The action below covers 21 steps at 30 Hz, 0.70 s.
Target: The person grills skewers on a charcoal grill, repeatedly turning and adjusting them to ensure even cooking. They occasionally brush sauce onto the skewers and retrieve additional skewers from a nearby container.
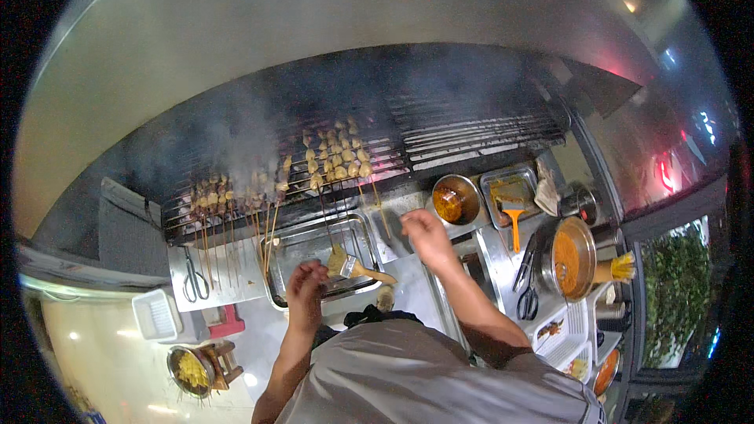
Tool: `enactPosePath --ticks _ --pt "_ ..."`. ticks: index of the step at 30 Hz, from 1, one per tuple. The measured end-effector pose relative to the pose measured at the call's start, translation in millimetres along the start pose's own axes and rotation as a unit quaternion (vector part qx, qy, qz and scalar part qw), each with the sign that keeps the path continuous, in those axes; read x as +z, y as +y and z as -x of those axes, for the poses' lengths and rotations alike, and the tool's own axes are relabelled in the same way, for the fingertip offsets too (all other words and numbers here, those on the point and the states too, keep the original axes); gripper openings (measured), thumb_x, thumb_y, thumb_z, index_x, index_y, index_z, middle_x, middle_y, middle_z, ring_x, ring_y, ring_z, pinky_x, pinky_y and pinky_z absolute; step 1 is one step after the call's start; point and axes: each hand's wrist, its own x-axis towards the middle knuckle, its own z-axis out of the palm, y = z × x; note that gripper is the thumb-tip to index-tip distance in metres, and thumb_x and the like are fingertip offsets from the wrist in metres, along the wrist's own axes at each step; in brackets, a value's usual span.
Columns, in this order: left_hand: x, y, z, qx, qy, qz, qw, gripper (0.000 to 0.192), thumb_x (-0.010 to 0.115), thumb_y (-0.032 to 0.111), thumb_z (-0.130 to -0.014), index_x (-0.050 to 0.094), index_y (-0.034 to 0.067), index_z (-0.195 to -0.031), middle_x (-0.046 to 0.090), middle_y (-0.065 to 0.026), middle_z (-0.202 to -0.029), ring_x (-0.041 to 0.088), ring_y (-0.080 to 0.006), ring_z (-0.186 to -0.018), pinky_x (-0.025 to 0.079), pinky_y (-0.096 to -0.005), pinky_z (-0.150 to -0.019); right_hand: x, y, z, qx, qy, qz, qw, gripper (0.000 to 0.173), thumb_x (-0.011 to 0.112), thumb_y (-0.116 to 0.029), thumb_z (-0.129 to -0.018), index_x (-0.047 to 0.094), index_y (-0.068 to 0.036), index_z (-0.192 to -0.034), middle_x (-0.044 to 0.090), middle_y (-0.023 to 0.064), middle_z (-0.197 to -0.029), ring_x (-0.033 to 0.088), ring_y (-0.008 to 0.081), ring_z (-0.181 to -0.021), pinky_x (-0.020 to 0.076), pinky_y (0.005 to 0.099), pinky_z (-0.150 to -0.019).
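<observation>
My left hand (306,288) hovers at the near edge of a metal tray (285,253), its fingers bent. Beside it, a wooden-handled basting brush (365,272) lies with its bristles over the tray. My right hand (429,238) is raised to the right of the tray, fingertips drawn together; whether anything thin is between them cannot be made out. Ahead, skewers of round pale pieces (339,159) rest on the charcoal grill (471,136), their sticks pointing towards me. Farther left, skewers with smaller browned pieces (215,195) lie close together in smoke.
On the right stand a pot of reddish oil (455,200), a tray with an orange brush (514,227), a large pot of orange seasoning (570,262) and black-handled scissors (528,303). More scissors (195,285), a white basket (156,315) and a bowl of yellow food (191,370) are left.
</observation>
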Motion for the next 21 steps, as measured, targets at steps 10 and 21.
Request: enactPosePath --ticks 10,21 --pt "41.7 -1.8 -63.6 0.005 0.07 0.036 0.997 0.017 0.061 0.016 -0.09 0.06 0.007 -0.104 0.062 0.0002 -0.082 0.052 -0.0054 -0.063 0.038 -0.0193 -0.05 35.5 17.0 -27.8 0.004 -0.065 -0.068 0.996 0.014 0.064 -0.014 -0.085 0.06 -0.002 -0.092 0.059 0.0007 -0.074 0.051 0.0069 -0.062 0.0389 0.0218 -0.054" --pt "41.4 -0.6 -75.6 0.013 0.077 0.061 0.995 0.011 0.06 0.014 -0.09 0.062 0.005 -0.097 0.058 -0.0003 -0.07 0.046 -0.0072 -0.052 0.035 -0.021 -0.046 28.0 -7.7 -15.2 0.036 -0.077 -0.102 0.991 0.011 0.058 -0.011 -0.089 0.06 -0.001 -0.092 0.057 0.0004 -0.071 0.043 0.0029 -0.052 0.0325 0.0196 -0.045"
